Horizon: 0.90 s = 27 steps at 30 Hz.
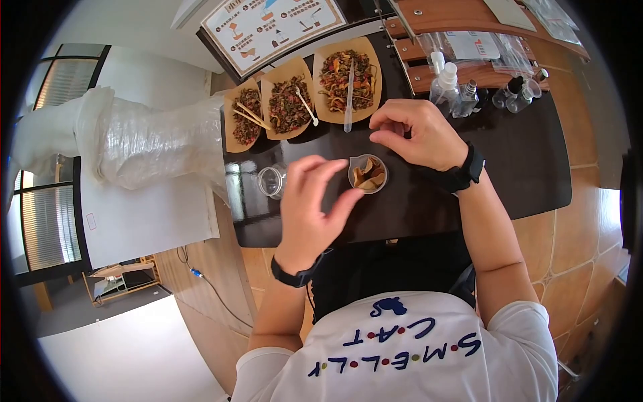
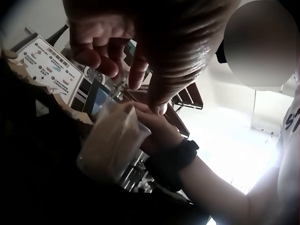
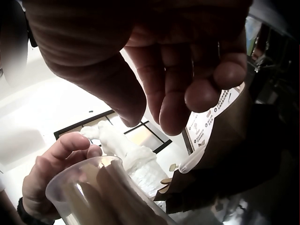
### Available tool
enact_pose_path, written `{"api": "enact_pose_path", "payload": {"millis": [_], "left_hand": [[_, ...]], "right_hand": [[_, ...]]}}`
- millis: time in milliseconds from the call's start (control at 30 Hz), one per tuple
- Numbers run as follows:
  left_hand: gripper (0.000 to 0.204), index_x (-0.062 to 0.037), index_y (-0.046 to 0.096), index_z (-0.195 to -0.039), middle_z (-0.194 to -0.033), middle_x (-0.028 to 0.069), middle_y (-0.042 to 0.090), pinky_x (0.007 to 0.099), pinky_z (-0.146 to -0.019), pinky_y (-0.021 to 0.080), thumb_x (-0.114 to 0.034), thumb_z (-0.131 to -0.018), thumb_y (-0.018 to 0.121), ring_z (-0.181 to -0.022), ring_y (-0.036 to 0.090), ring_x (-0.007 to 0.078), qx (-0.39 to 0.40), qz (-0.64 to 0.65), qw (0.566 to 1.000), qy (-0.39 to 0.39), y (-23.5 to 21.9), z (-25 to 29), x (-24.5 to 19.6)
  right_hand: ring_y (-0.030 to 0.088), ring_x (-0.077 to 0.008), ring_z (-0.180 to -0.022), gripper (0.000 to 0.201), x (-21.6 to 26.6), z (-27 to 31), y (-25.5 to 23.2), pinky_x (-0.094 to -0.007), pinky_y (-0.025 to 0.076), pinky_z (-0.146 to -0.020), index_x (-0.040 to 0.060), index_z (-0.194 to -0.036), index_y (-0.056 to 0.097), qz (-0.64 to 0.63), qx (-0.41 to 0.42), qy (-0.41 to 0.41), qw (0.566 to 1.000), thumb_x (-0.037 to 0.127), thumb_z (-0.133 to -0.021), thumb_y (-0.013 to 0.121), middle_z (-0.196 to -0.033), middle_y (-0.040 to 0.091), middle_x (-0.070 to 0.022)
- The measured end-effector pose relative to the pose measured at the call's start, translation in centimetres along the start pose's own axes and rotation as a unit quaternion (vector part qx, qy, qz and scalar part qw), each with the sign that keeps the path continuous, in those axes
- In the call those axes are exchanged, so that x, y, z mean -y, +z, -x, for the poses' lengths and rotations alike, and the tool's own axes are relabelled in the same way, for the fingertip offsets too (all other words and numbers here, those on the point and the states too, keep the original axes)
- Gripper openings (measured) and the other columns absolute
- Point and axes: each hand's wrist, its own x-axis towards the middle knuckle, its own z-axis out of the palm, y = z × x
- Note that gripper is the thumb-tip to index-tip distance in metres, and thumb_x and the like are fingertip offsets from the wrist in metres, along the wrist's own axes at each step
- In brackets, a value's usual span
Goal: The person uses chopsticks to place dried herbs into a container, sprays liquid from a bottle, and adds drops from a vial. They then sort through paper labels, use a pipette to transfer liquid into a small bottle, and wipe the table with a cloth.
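A clear plastic beaker (image 1: 357,163) stands on the dark table, with a folded brown paper piece (image 1: 369,177) inside it. My left hand (image 1: 309,213) hovers just left of the beaker, thumb and fingers spread apart and holding nothing; the thumb tip is close to the rim. Above and to the right, my right hand (image 1: 423,137) hangs with loosely bent fingers and an empty grasp. In the left wrist view the paper (image 2: 115,136) fills much of the beaker. An uncapped glass jar (image 1: 270,181) is left of my left hand.
Three brown paper trays (image 1: 366,59) of dried plant mix line the table's far side, with wooden tongs (image 1: 253,117), a white spoon (image 1: 306,106) and a clear plastic stick (image 1: 349,100) on them. Small bottles (image 1: 445,88) stand at right by a wooden rack (image 1: 435,20). An instruction sign (image 1: 271,30) stands behind.
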Motion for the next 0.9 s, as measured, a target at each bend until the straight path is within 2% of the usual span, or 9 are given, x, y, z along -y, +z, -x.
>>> {"api": "enact_pose_path", "payload": {"millis": [33, 100, 167, 267, 333, 367, 433, 633, 900], "left_hand": [[0.044, -0.0065, 0.065, -0.118, -0.113, 0.0071, 0.057, 0.0282, -0.071, 0.047, -0.010, -0.079, 0.085, -0.079, 0.051, 0.0157, -0.019, -0.017, 0.999, -0.026, -0.9, 0.2, 0.2], [0.035, -0.0052, 0.065, -0.115, -0.111, 0.0059, 0.057, 0.0257, -0.071, 0.044, -0.006, -0.083, 0.079, -0.076, 0.048, 0.0126, -0.084, -0.020, 0.994, -0.074, -2.5, 1.0, 1.2], [0.020, -0.0036, 0.064, -0.103, -0.104, 0.0051, 0.059, 0.0252, -0.069, 0.043, -0.007, -0.087, 0.076, -0.072, 0.047, 0.0118, -0.111, -0.040, 0.986, -0.118, -4.1, 2.0, 2.4], [0.019, -0.0036, 0.062, -0.096, -0.097, 0.0033, 0.059, 0.0257, -0.067, 0.043, -0.010, -0.087, 0.078, -0.072, 0.049, 0.0118, -0.093, -0.070, 0.983, -0.144, -5.4, 4.3, 3.5], [0.020, -0.0039, 0.062, -0.093, -0.091, 0.0030, 0.058, 0.0272, -0.064, 0.044, -0.013, -0.087, 0.080, -0.072, 0.053, 0.0128, 0.002, -0.103, 0.970, -0.222, -5.9, 5.9, 3.6], [0.024, -0.0048, 0.064, -0.096, -0.091, 0.0040, 0.059, 0.0305, -0.062, 0.047, -0.017, -0.086, 0.081, -0.072, 0.056, 0.0158, 0.026, -0.130, 0.963, -0.235, -5.7, 6.5, 3.6], [0.033, -0.0060, 0.066, -0.105, -0.094, 0.0051, 0.059, 0.0331, -0.064, 0.049, -0.026, -0.084, 0.083, -0.071, 0.057, 0.0191, 0.037, -0.173, 0.950, -0.257, -5.1, 7.3, 3.2], [0.059, -0.0062, 0.064, -0.122, -0.103, 0.0081, 0.058, 0.0350, -0.069, 0.052, -0.042, -0.080, 0.084, -0.078, 0.061, 0.0227, 0.055, -0.229, 0.936, -0.261, -3.5, 8.6, 3.9], [0.054, -0.0049, 0.064, -0.121, -0.105, 0.0105, 0.059, 0.0371, -0.076, 0.053, -0.031, -0.079, 0.086, -0.090, 0.064, 0.0269, 0.048, -0.185, 0.953, -0.235, -2.4, 7.7, 2.7]], "right_hand": [[0.063, -0.0242, -0.064, 0.015, 0.0, -0.1, 0.1, -0.0334, 0.049, -0.058, 0.0026, -0.090, 0.068, 0.006, -0.012, -0.007, 1.000, 0.013, -0.083, 0.077, -0.076, 0.064, -0.0106], [0.063, -0.0238, -0.064, 0.015, 0.2, -0.2, 0.1, -0.0330, 0.049, -0.058, 0.0024, -0.091, 0.068, 0.003, -0.011, -0.005, 1.000, 0.012, -0.083, 0.077, -0.076, 0.064, -0.0105], [0.063, -0.0233, -0.064, 0.016, 0.3, -0.2, 0.1, -0.0326, 0.049, -0.058, 0.0022, -0.091, 0.068, 0.000, -0.009, -0.002, 1.000, 0.012, -0.083, 0.077, -0.077, 0.064, -0.0103], [0.061, -0.0214, -0.063, 0.015, 0.4, -0.2, 0.2, -0.0311, 0.048, -0.058, 0.0017, -0.091, 0.067, 0.006, -0.005, -0.002, 1.000, 0.010, -0.083, 0.077, -0.077, 0.063, -0.0097], [0.060, -0.0177, -0.066, 0.014, 0.5, -0.2, 0.0, -0.0293, 0.047, -0.059, 0.0007, -0.092, 0.067, 0.007, 0.008, 0.012, 1.000, 0.007, -0.084, 0.076, -0.078, 0.063, -0.0075], [0.060, -0.0140, -0.068, 0.012, 0.5, -0.2, -0.1, -0.0275, 0.046, -0.061, -0.0003, -0.093, 0.067, 0.010, 0.020, 0.027, 0.999, 0.004, -0.085, 0.075, -0.079, 0.062, -0.0053], [0.060, -0.0138, -0.068, 0.012, 0.6, -0.2, -0.1, -0.0275, 0.046, -0.061, -0.0005, -0.093, 0.067, 0.007, 0.022, 0.027, 0.999, 0.004, -0.086, 0.075, -0.078, 0.062, -0.0051], [0.060, -0.0181, -0.064, 0.014, 0.4, -0.2, 0.1, -0.0294, 0.047, -0.058, 0.0009, -0.091, 0.067, -0.005, 0.008, 0.023, 1.000, 0.009, -0.084, 0.076, -0.077, 0.064, -0.0088], [0.060, -0.0172, -0.065, 0.014, 0.3, -0.2, 0.1, -0.0289, 0.047, -0.059, 0.0010, -0.092, 0.068, -0.004, 0.007, 0.023, 1.000, 0.009, -0.084, 0.076, -0.078, 0.064, -0.0085]]}}
